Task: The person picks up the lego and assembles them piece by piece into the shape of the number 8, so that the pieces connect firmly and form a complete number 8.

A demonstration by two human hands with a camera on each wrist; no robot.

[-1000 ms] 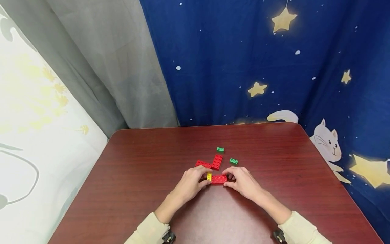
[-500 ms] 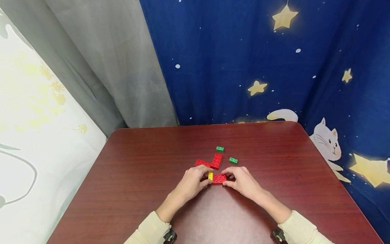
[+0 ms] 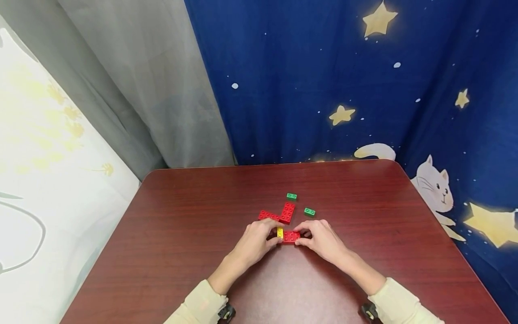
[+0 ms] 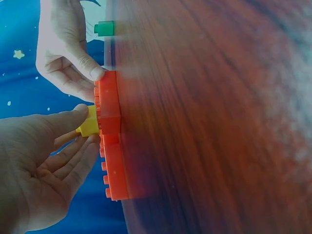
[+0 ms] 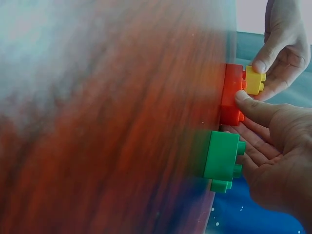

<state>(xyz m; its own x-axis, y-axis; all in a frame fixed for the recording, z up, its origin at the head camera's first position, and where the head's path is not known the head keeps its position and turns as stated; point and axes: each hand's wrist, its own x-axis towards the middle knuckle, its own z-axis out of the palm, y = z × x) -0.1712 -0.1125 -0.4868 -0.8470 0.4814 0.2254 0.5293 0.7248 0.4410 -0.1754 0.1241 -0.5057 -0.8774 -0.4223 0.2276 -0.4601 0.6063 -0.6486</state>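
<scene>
Finding, at left, the outer red brick (image 3: 267,215) lying partly behind the left hand (image 3: 254,240). Pinching the yellow brick (image 3: 280,232) between left thumb and fingers, holding it over studs at the left end of the near red brick (image 3: 291,237). Sitting slightly farther right than 1 second ago, so probably lining up better; not showing whether fully seated. Seeing the farther red brick (image 3: 288,212) beyond, then the far green brick (image 3: 291,196) and nearer green brick (image 3: 309,212). Pinching the near red brick's right end, on the table (image 3: 194,216), between thumb and fingers of the right hand (image 3: 325,240).
</scene>
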